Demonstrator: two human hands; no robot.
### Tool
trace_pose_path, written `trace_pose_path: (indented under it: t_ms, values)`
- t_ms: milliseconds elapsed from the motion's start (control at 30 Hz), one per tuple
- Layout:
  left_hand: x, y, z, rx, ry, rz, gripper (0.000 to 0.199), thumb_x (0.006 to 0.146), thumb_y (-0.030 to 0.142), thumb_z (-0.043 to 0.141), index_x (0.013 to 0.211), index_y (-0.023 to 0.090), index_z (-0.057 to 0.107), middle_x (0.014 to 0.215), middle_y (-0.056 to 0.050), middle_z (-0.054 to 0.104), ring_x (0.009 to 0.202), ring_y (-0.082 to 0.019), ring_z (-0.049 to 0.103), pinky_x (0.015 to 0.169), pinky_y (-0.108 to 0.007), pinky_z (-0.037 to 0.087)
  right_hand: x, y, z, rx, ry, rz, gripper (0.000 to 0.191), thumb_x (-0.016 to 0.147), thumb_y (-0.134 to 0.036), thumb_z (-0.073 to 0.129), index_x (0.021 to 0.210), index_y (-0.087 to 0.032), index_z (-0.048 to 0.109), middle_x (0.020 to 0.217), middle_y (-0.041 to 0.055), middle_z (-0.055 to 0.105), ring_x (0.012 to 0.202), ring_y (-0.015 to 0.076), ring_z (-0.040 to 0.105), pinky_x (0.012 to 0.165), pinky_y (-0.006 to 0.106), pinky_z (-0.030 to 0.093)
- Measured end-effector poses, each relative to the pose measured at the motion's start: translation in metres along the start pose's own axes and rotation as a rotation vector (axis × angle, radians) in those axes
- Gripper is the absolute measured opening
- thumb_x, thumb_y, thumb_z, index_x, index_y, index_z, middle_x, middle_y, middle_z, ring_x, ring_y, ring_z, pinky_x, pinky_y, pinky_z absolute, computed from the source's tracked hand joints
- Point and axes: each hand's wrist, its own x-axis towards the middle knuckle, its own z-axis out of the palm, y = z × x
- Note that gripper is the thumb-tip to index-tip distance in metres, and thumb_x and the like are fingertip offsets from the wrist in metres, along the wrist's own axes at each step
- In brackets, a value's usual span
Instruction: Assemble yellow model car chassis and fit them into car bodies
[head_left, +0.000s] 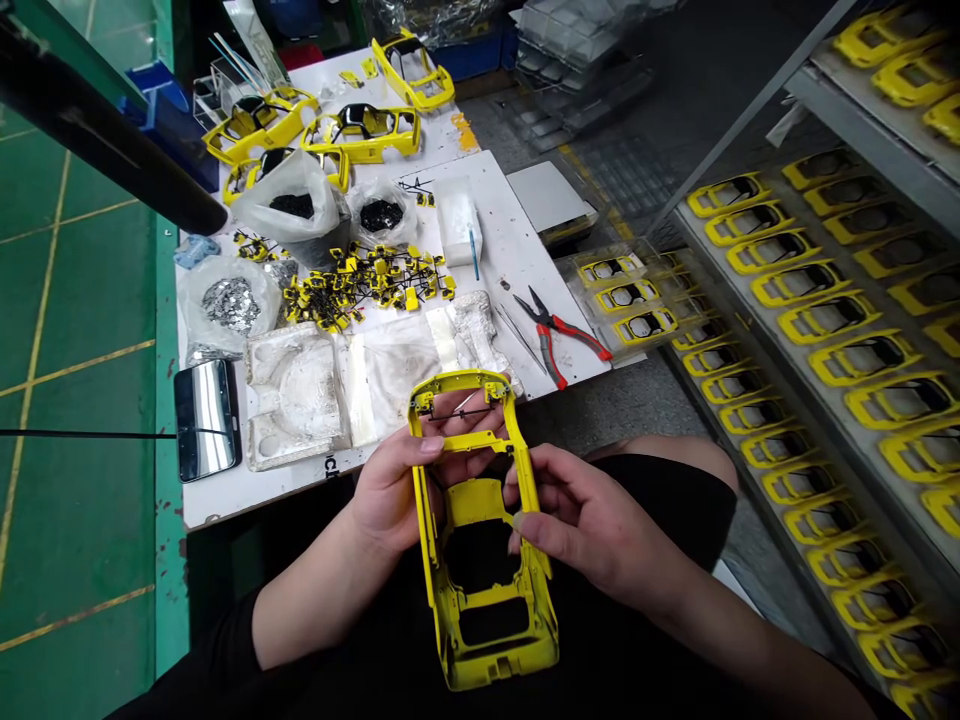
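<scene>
Yellow model car body shell (466, 502) at lower centre, over lap. Left hand (394, 490) curled around near windscreen frame; right hand (592, 520) gripping side rail. Thin black wire (457, 413) strung across opening. Red-handled pliers (555, 325) lying on bench, just beyond.

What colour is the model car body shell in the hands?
The model car body shell is yellow, best seen in the head view.
</scene>
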Motion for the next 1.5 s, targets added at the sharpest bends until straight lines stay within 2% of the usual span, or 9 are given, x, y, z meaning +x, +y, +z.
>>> trace_pose_path:
  t_ms: [300,500,667,867,1000,1100,1233,1367,1500]
  values:
    - [0.0,-0.003,-0.019,0.008,-0.068,0.011,0.062,0.08,0.038,0.093,0.138,0.022,0.08,0.144,-0.011,0.081,0.114,-0.03,0.082,0.105,-0.041,0.066,0.005,0.009,-0.001,0.036,-0.033,-0.008,0.039,0.1,-0.042,0.089,0.128,-0.025,0.068,0.118,0.0,0.073,0.095,0.0116,0.077,0.083,0.02,0.063]
    - [0.004,-0.014,-0.033,-0.043,-0.107,0.052,0.064,0.082,0.049,0.094,0.139,0.026,0.079,0.166,-0.014,0.066,0.144,-0.043,0.069,0.11,-0.052,0.063,0.014,0.01,0.003,0.023,-0.05,0.003,0.037,0.1,-0.043,0.088,0.125,-0.026,0.067,0.118,0.0006,0.073,0.087,0.0119,0.075,0.076,0.022,0.06]
    - [-0.004,-0.01,-0.038,-0.062,-0.148,0.074,0.068,0.081,0.054,0.096,0.141,0.026,0.077,0.171,-0.016,0.06,0.151,-0.049,0.062,0.111,-0.06,0.062,0.022,0.007,0.01,0.012,-0.088,0.032,0.041,0.099,-0.044,0.089,0.13,-0.028,0.068,0.119,0.0001,0.073,0.094,0.0126,0.076,0.082,0.022,0.062]
    - [-0.018,0.002,-0.047,-0.072,-0.126,0.127,0.07,0.079,0.054,0.1,0.139,0.025,0.077,0.17,-0.017,0.061,0.166,-0.047,0.047,0.131,-0.066,0.046,0.037,0.008,0.023,-0.02,-0.143,0.05,0.035,0.101,-0.045,0.087,0.124,-0.026,0.068,0.111,-0.0015,0.072,0.083,0.011,0.075,0.074,0.022,0.063]
    - [-0.024,0.005,-0.064,-0.107,-0.176,0.077,0.086,0.065,0.071,0.103,0.138,0.032,0.079,0.163,-0.016,0.069,0.161,-0.049,0.053,0.13,-0.072,0.044,0.045,0.014,0.029,-0.003,-0.159,0.105,0.039,0.102,-0.048,0.085,0.128,-0.026,0.067,0.111,-0.0003,0.073,0.081,0.0135,0.078,0.075,0.026,0.065]
    - [-0.028,0.005,-0.078,-0.096,-0.211,0.049,0.092,0.06,0.069,0.104,0.141,0.033,0.078,0.16,-0.015,0.071,0.159,-0.049,0.056,0.129,-0.069,0.046,0.049,0.017,0.033,-0.014,-0.146,0.127,0.039,0.102,-0.049,0.085,0.129,-0.026,0.068,0.115,0.0001,0.072,0.081,0.0129,0.077,0.075,0.026,0.065]
    - [-0.03,0.003,-0.087,-0.107,-0.181,0.054,0.088,0.061,0.064,0.106,0.139,0.033,0.079,0.16,-0.014,0.072,0.158,-0.044,0.059,0.136,-0.065,0.04,0.051,0.017,0.037,-0.05,-0.097,0.135,0.038,0.102,-0.049,0.084,0.127,-0.025,0.07,0.116,0.0016,0.073,0.086,0.0132,0.073,0.076,0.026,0.065]
    - [-0.03,0.0,-0.088,-0.143,-0.159,0.048,0.086,0.063,0.062,0.107,0.139,0.034,0.079,0.162,-0.015,0.069,0.156,-0.042,0.062,0.137,-0.068,0.035,0.051,0.022,0.04,-0.051,-0.055,0.13,0.038,0.101,-0.049,0.085,0.125,-0.023,0.071,0.114,0.0028,0.072,0.095,0.0162,0.073,0.077,0.027,0.067]
    - [-0.031,-0.001,-0.089,-0.173,-0.152,0.036,0.087,0.067,0.062,0.106,0.143,0.032,0.076,0.164,-0.018,0.068,0.158,-0.045,0.059,0.136,-0.073,0.034,0.05,0.031,0.039,-0.024,-0.046,0.156,0.038,0.103,-0.048,0.083,0.128,-0.024,0.067,0.109,0.0007,0.072,0.08,0.0139,0.075,0.07,0.027,0.066]
